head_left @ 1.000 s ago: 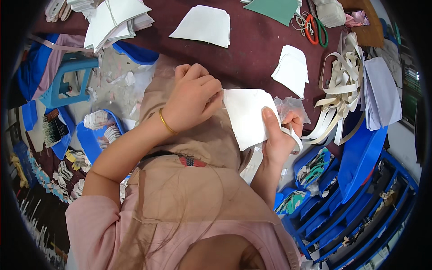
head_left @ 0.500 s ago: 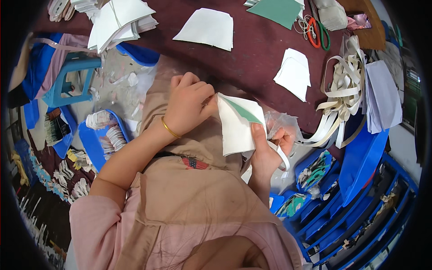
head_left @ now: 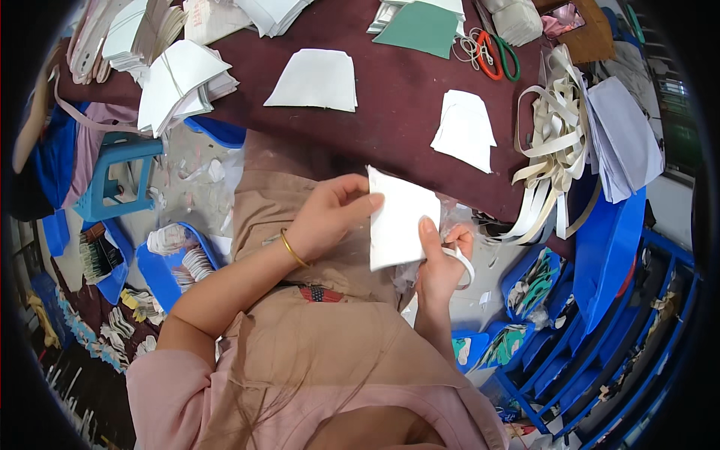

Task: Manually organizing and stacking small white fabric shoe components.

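Observation:
A white four-sided cut piece (head_left: 403, 221) is held up over my lap, close to the table edge. My left hand (head_left: 330, 214) pinches its left edge near the upper corner, thumb on top. Gripping its lower right edge is my right hand (head_left: 437, 270), with the thumb flat on the white face and the other fingers curled behind. A narrow white loop (head_left: 466, 268) hangs by the right fingers; what it belongs to is hidden. Behind that hand is some clear plastic (head_left: 452, 214).
The maroon table (head_left: 390, 131) bears white pieces (head_left: 313, 79), a smaller white stack (head_left: 463, 131), green pieces (head_left: 420, 30) and scissors (head_left: 495, 56). Cream straps (head_left: 555, 142) hang at its right end. Blue bins (head_left: 611, 255) stand right; a blue stool (head_left: 124, 172) stands left.
My left hand has come right and lower, now gripping the piece's left edge. The piece has closed flat, and the green layer inside it no longer shows. The view has shifted slightly.

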`<move>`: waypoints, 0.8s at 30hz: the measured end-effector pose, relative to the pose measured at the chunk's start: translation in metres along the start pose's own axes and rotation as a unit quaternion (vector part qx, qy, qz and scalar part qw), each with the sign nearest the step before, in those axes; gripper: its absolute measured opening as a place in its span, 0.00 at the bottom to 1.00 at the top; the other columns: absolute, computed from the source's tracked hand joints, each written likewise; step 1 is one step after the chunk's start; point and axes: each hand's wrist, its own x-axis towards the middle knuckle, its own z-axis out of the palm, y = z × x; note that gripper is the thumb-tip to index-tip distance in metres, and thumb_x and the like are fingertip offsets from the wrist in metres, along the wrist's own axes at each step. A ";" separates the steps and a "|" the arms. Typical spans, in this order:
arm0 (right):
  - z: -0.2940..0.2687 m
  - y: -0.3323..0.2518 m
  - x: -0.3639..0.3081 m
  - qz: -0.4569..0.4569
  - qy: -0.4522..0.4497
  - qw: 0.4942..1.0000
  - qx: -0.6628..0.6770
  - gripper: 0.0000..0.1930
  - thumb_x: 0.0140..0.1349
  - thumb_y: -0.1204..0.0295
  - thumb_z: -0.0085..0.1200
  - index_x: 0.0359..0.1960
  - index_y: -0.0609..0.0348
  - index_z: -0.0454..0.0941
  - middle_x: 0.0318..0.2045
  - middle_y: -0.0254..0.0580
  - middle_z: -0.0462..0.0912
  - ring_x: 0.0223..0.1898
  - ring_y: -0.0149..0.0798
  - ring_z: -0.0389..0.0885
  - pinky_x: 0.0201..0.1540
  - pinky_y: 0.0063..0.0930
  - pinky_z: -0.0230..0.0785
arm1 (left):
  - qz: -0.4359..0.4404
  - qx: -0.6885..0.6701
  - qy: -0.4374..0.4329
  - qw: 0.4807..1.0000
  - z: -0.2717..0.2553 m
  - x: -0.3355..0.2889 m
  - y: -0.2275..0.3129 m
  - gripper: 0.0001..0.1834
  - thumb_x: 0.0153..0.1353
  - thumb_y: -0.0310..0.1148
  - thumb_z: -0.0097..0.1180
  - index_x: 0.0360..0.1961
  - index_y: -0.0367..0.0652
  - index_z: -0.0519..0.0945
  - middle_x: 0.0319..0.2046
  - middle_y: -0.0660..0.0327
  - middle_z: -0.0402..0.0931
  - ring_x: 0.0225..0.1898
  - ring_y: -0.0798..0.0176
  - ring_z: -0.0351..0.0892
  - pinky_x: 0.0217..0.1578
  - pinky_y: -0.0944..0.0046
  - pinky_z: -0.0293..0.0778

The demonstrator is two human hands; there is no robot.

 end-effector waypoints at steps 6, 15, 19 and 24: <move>0.001 0.003 0.016 -0.272 -0.038 0.951 -0.139 0.16 0.55 0.84 0.58 0.30 0.56 0.60 0.35 0.41 0.80 0.32 0.26 0.76 0.38 0.17 0.68 | 0.235 0.330 0.110 0.908 0.000 0.000 0.004 0.11 0.57 0.29 0.57 0.40 0.35 0.79 0.26 0.53 0.78 0.22 0.67 0.75 0.25 0.68 0.71; 0.042 0.005 0.013 -0.228 -0.140 0.931 -0.249 0.15 0.54 0.82 0.60 0.28 0.58 0.62 0.29 0.44 0.83 0.28 0.24 0.76 0.29 0.18 0.68 | 0.277 0.475 0.084 0.831 0.009 -0.012 0.018 0.13 0.55 0.25 0.57 0.43 0.36 0.78 0.22 0.54 0.73 0.20 0.58 0.72 0.22 0.64 0.69; 0.048 -0.015 0.011 -0.180 -0.143 0.918 -0.323 0.17 0.52 0.78 0.63 0.28 0.59 0.61 0.26 0.43 0.82 0.25 0.22 0.72 0.25 0.19 0.66 | 0.327 0.526 0.085 0.781 0.002 -0.012 0.013 0.15 0.53 0.24 0.57 0.44 0.36 0.77 0.21 0.54 0.72 0.20 0.56 0.73 0.22 0.61 0.69; 0.049 -0.024 0.010 -0.220 -0.187 0.877 -0.383 0.16 0.53 0.77 0.60 0.26 0.59 0.60 0.17 0.35 0.69 0.20 0.23 0.65 0.22 0.23 0.62 | 0.337 0.586 0.057 0.735 0.003 -0.013 0.013 0.12 0.51 0.27 0.56 0.39 0.41 0.77 0.21 0.58 0.72 0.23 0.53 0.75 0.23 0.57 0.70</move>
